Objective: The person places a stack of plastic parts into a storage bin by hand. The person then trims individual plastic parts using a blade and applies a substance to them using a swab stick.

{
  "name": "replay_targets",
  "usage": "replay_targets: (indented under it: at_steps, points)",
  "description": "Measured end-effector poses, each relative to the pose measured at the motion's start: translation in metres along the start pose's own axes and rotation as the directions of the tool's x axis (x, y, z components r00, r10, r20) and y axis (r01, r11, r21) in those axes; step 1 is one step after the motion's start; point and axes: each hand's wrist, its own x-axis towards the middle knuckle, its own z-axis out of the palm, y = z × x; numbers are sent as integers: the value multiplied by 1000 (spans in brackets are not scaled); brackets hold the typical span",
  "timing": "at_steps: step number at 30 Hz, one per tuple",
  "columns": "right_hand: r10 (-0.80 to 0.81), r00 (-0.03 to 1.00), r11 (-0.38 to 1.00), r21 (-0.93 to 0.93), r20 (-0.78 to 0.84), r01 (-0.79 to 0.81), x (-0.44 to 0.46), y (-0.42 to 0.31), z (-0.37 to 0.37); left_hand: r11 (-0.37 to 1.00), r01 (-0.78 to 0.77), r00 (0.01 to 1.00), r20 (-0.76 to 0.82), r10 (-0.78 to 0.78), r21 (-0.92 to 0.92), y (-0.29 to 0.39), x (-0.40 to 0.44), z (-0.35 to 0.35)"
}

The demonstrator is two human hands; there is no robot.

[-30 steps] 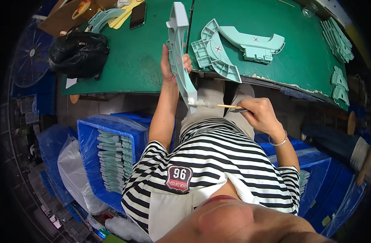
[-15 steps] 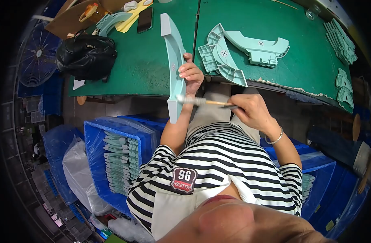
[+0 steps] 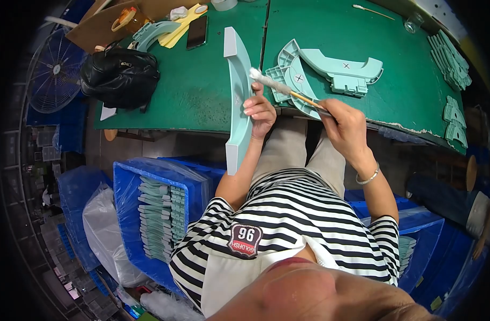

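Note:
My left hand (image 3: 262, 113) grips a curved pale green plastic part (image 3: 239, 101), held upright on end over the table's front edge. A faint mark shows on its inner face. My right hand (image 3: 347, 128) is closed around the wooden stick of a large cotton swab (image 3: 274, 85). A slim dark thing, not clear in kind, lies along the stick at my fingers. The swab's white tip is just right of the part's upper half, apparently apart from it. Behind the swab lie two similar parts, a left one (image 3: 299, 78) and a right one (image 3: 344, 67), each marked X.
On the green table (image 3: 191, 91) are a black bag (image 3: 119, 77), a phone (image 3: 197, 32), another swab (image 3: 373, 12), a small glass jar (image 3: 414, 22) and stacked green parts (image 3: 449, 59). A plastic-lined blue crate (image 3: 148, 166) of parts stands at lower left. A fan (image 3: 56, 69) stands far left.
The swab has moved up from the part's lower end, its tip now raised toward the upper half. The X on the held part looks fainter. The view has shifted slightly.

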Motion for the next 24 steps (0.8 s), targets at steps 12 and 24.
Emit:
replay_targets:
  at_steps: [12,24]
  points:
    - [-106,971,983,-172,-212,70,45,24,-16,999,50,998,-30,-49,11,-14,-25,-20]
    - [-96,992,991,-102,-77,88,22,36,1,994,89,996,27,-87,-65,-22,-20,-13]
